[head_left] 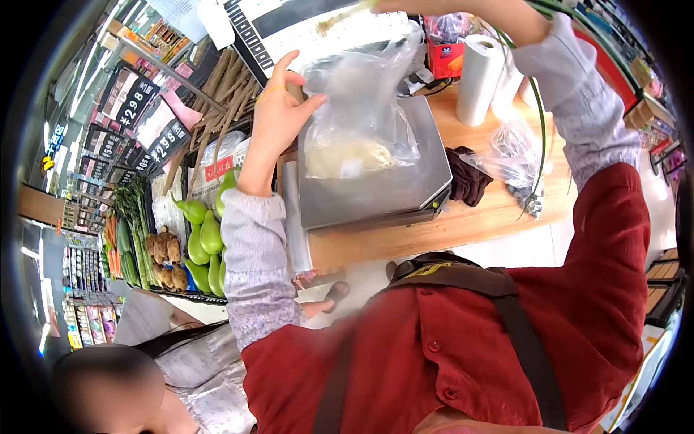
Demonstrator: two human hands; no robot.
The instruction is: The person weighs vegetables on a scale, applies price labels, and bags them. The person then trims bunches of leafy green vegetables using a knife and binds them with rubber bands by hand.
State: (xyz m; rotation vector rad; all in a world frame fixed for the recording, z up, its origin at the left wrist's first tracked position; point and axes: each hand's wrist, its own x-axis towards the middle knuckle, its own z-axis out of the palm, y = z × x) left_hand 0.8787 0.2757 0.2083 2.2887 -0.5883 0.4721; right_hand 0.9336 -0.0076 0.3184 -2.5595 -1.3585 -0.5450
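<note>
A clear plastic bag [347, 108] with pale, yellowish contents at its bottom rests on the metal plate of a weighing scale [340, 206]. Its upper part stands up loosely and leans to the right. My left hand [280, 108] is raised at the bag's left side, thumb and fingers apart, holding nothing. The thumb tip is close to the plastic; whether they touch I cannot tell. At the top edge my right hand [434, 6] reaches leftward over the scale's keypad and display panel [289, 36]. It is partly cut off, so its grip is hidden.
Rolls of plastic bags [478, 79], a dark cloth [468, 177] and a crumpled clear bag [515, 155] lie right of the scale on the wooden counter [426, 235]. Green gourds [210, 235] and long brown roots [220, 94] are at the left. Another person [202, 369] stands lower left.
</note>
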